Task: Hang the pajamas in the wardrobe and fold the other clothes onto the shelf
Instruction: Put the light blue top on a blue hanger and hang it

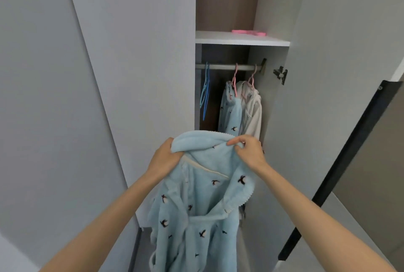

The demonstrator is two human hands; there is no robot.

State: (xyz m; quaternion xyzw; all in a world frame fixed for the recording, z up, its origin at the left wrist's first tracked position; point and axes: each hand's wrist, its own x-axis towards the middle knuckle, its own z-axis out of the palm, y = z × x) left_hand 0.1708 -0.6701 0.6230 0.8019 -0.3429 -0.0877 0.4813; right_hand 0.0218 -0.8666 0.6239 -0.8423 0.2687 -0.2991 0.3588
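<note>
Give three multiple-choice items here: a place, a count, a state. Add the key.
1. Where does the pink item lie? A on the shelf; B on the floor; C on a door.
2. How many garments hang on the rod? A none; B two; C five.
3. What do the left hand and right hand do? A grip the blue pajama top; B hang idle; C hold a hanger each.
Key: 1 A, it lies flat there. 2 B, a blue garment and a white garment on pink hangers. 3 A, both hands clutch it.
</note>
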